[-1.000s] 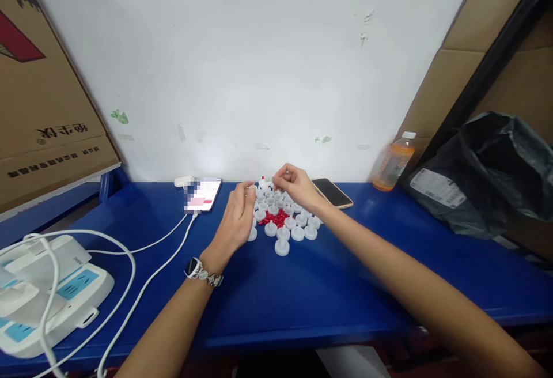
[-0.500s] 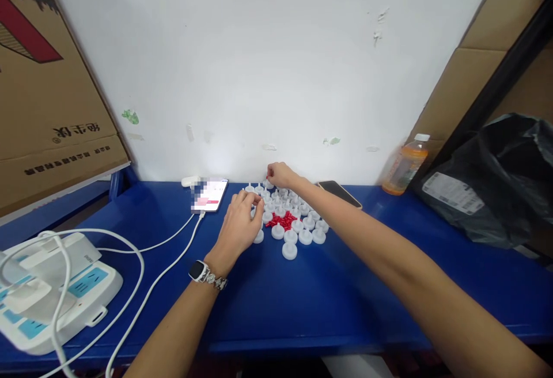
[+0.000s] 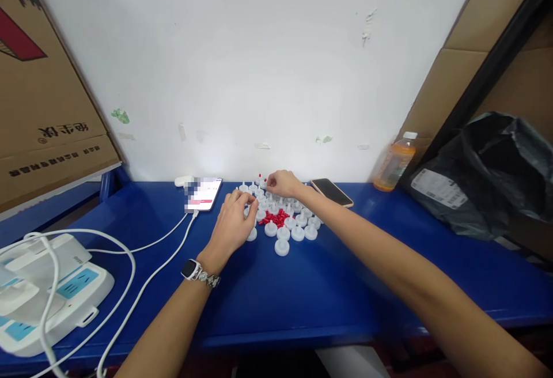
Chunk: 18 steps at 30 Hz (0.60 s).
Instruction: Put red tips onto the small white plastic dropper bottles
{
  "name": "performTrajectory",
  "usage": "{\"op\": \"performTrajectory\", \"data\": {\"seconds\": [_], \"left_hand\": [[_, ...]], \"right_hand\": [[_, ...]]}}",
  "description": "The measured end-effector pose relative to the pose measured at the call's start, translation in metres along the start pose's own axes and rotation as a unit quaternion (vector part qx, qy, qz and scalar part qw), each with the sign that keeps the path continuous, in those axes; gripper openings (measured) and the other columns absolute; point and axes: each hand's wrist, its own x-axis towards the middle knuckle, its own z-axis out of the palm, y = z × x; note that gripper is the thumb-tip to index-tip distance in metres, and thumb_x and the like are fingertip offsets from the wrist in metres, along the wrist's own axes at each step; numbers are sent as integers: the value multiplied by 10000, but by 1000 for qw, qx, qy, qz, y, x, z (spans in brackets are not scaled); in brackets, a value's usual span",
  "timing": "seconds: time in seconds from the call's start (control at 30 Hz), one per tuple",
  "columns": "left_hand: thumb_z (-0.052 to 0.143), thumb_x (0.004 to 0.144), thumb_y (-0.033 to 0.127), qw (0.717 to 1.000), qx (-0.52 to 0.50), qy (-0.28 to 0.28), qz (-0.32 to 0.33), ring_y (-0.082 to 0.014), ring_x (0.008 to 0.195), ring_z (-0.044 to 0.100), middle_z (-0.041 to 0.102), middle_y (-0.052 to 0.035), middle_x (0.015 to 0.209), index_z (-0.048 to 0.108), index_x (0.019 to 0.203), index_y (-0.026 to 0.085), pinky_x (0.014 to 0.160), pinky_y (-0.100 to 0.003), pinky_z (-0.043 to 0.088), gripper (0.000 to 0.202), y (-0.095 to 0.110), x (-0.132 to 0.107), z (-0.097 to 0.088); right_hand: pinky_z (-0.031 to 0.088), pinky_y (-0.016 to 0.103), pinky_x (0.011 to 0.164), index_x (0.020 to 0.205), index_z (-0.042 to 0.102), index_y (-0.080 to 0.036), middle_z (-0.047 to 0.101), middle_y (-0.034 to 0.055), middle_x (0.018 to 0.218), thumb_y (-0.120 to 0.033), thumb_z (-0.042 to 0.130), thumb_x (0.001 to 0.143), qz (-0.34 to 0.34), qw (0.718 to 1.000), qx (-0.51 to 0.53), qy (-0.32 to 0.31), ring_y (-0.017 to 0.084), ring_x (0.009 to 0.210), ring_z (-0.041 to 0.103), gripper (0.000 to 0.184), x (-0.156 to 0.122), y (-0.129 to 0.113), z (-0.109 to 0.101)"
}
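Note:
White plastic nozzle caps (image 3: 282, 246), round with a thin spout on top, stand crowded together on the blue table. Amid them lies a heap of small red tips (image 3: 276, 219). My left hand (image 3: 235, 218) rests at the left edge of the group, fingers curled and thumb close to the forefinger; what is between them, if anything, I cannot make out. Toward the wall, my right hand (image 3: 283, 184) is pinched low over the rear caps, its fingertips partly hidden. Left of it, two rear caps carry red tips (image 3: 260, 176) on their spouts.
A lit phone (image 3: 208, 193) on a cable lies left, near a power strip (image 3: 82, 291) with looping white cords. Behind my right forearm lies a dark phone (image 3: 332, 192). An orange drink bottle (image 3: 394, 162) and a black plastic bag (image 3: 479, 170) stand right.
My right hand has moved slightly toward me from the wall-side cap, where a red tip now shows on the spout. My left hand keeps its place by the caps. The view has shifted a little.

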Motion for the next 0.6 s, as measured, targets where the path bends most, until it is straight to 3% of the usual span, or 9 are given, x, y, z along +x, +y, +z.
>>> {"op": "performTrajectory", "data": {"seconds": [0.13,0.2,0.33,0.43,0.5,0.6], "left_hand": [[419,985,358,1000,-5,3,-2,-257,1024,531,592,-65,1031,593,934,215,919,-439,448,231,-1,0,0],[433,981,362,1000,-16,13,8,-258,1058,536,588,-74,1085,592,1031,217,951,-438,445,221,0,0,0],[477,970,400,998,-49,29,40,-256,1127,535,549,-95,1272,505,1282,232,1002,-436,430,356,5,-3,0],[448,986,436,995,-75,2,58,-252,1143,531,585,-84,1248,502,1289,239,1004,-425,423,365,9,-4,0],[395,1004,449,995,-92,-11,46,-245,1111,542,611,-80,1180,519,1253,237,979,-413,430,350,9,-4,0],[309,1030,437,994,-111,-4,21,-229,1095,537,605,-76,1166,510,1241,237,983,-405,417,353,10,-4,-2]], "right_hand": [[444,249,722,827,739,-163,751,61,835,-231,638,817,9,999,42,18,170,795,658,122,-2,0,-7],[449,243,692,843,734,-144,743,62,806,-261,642,829,19,990,133,42,156,752,647,149,-11,-4,-13],[468,264,677,814,706,-139,716,45,729,-366,698,792,15,912,406,52,154,699,634,229,-48,-22,-20],[476,276,687,831,684,-160,716,36,757,-427,700,791,4,865,500,42,164,725,641,271,-78,-35,-18],[463,282,667,914,684,-171,711,30,751,-428,627,853,6,877,478,48,163,701,629,270,-92,-37,-16],[439,301,732,976,699,-187,703,32,794,-302,559,889,-13,944,322,69,173,758,612,201,-102,-32,-16]]}}
